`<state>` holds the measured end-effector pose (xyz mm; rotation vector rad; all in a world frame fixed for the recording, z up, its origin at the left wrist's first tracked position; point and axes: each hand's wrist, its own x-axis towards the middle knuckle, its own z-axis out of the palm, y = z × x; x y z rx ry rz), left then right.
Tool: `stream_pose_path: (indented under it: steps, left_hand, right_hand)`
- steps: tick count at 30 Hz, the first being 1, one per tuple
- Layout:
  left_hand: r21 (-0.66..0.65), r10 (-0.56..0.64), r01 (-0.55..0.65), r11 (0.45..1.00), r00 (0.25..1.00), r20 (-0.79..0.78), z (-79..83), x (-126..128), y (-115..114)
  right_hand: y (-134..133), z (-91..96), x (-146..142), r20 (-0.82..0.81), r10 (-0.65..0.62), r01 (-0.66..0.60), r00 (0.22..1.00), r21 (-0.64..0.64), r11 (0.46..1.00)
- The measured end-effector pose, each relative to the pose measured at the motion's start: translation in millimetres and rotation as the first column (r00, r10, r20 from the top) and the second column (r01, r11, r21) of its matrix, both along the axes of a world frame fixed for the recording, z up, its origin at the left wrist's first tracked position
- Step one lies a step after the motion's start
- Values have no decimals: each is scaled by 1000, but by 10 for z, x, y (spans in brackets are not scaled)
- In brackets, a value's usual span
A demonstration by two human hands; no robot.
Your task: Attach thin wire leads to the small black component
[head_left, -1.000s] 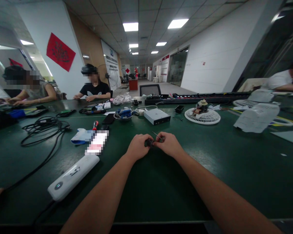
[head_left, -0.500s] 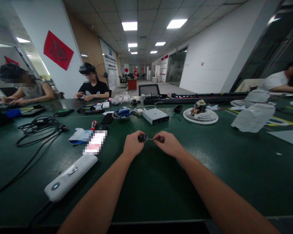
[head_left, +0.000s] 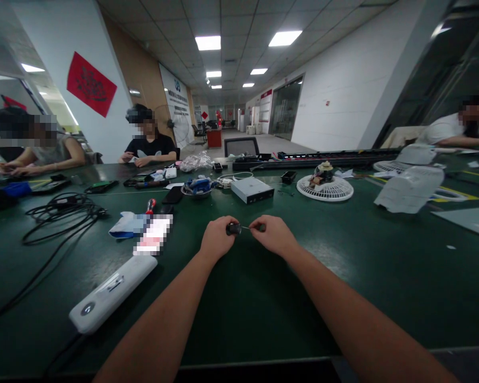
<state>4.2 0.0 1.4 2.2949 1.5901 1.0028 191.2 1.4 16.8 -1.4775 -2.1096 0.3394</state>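
My left hand (head_left: 219, 237) is closed around a small black cylindrical part (head_left: 233, 229), whose right end sticks out past the fingers. Facing it, my right hand (head_left: 272, 233) pinches a thin light rod (head_left: 245, 227) between thumb and fingertips. The rod bridges the narrow gap between the hands and points at the end of the black part. Whether it touches or enters that end is too small to tell. Both hands hover over the dark green tabletop (head_left: 239, 308).
Left of me lie a white power strip (head_left: 112, 295), a blue-and-white cloth (head_left: 126, 224) and a coiled black cable (head_left: 64, 210). Ahead are a silver disc drive (head_left: 252, 190) and a white fan grille (head_left: 324, 189). A crumpled white plastic piece (head_left: 410, 190) stands right. People sit across the table.
The black part has turned a little in my left hand, so its end face shows less. The whole view has shifted slightly; both grips stay the same.
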Motion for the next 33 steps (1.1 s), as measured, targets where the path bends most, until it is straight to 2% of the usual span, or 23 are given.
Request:
stream_pose_path:
  steps: [3, 5, 8, 10, 14, 20, 23, 27, 29, 33]
  left_hand:
    - [-8, 17, -17, 1000, 999, -40, 5, 8, -7]
    - [5, 17, -17, 1000, 999, -35, 1, 7, -6]
    - [35, -18, 19, 999, 1000, -23, -18, 5, 0]
    - [43, -45, 47, 998, 998, -41, -30, 9, 2]
    - [51, -48, 51, 997, 997, -62, -29, 19, -7]
    - [35, 22, -20, 999, 998, -51, 14, 29, -29]
    - [24, 33, -31, 999, 997, -64, 9, 26, -25]
    - [14, 61, -61, 998, 996, -66, -26, 5, -5]
    - [5, 70, -70, 998, 996, -56, -41, -9, 2]
    - [-20, 91, -92, 996, 995, -39, -51, -24, 6]
  right_hand:
    - [14, -11, 3, 15, 24, -23, 1000, -61, 998]
    - [27, -21, 5, -60, 73, -79, 996, -107, 991]
    - [39, -36, 3, -127, 29, -48, 991, -143, 989]
    - [38, -41, -2, -73, -7, -4, 997, -145, 989]
    - [30, -43, -3, 30, 13, -8, 999, -164, 986]
    - [37, -34, 71, 246, -101, 158, 964, -222, 962]
    - [36, -7, 100, 258, -170, 225, 951, -204, 953]
    - [56, 8, 79, 202, -260, 279, 944, -74, 957]
    - [82, -13, 58, 179, -240, 253, 954, -57, 966]
    - [129, -75, 32, 190, -108, 141, 976, -170, 975]
